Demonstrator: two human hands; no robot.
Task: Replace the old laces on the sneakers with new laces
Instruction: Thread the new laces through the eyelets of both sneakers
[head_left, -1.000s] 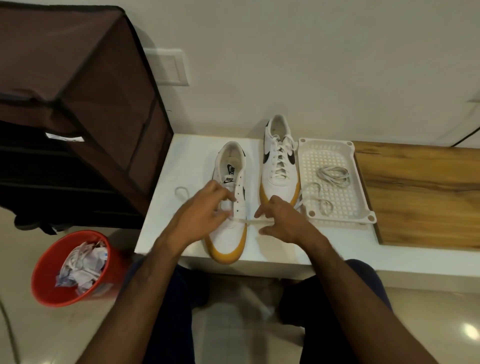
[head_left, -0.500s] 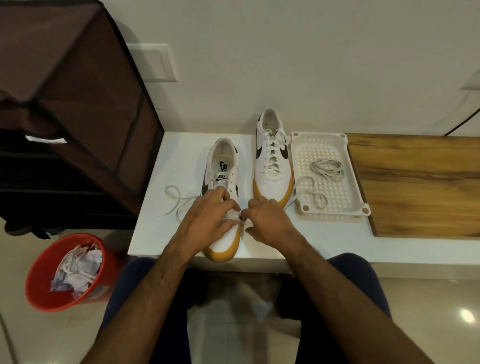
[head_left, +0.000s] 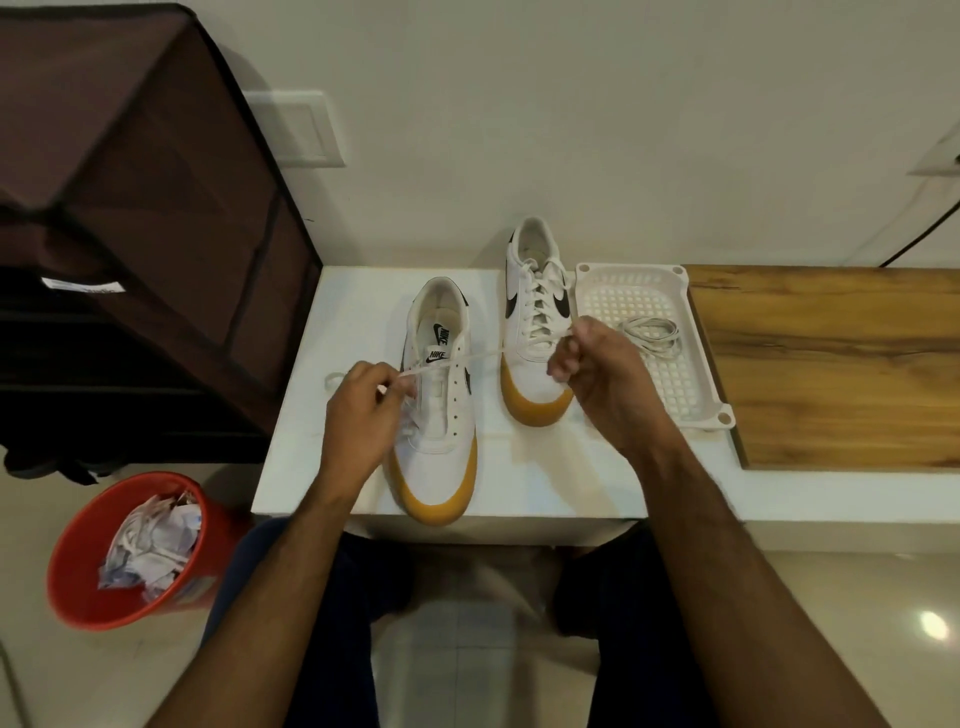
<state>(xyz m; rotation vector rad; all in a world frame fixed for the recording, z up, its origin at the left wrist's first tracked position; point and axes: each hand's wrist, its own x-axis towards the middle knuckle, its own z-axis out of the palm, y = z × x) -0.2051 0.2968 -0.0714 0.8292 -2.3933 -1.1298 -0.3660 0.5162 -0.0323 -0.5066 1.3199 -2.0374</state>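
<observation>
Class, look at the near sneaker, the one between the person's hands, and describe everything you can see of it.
The near sneaker is white with a gum-yellow toe sole, dark side swoosh and a branded tongue. It stands upright on the white table, toe toward the person. Its eyelets look mostly empty; a white lace stretches over it between the left hand and right hand.

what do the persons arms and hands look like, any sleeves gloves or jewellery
Both forearms are bare right up to the bottom edge of the picture, with no sleeves in view. The left hand and right hand wear no gloves, and no rings, watch or wristband show. The fingers are uncovered.
</observation>
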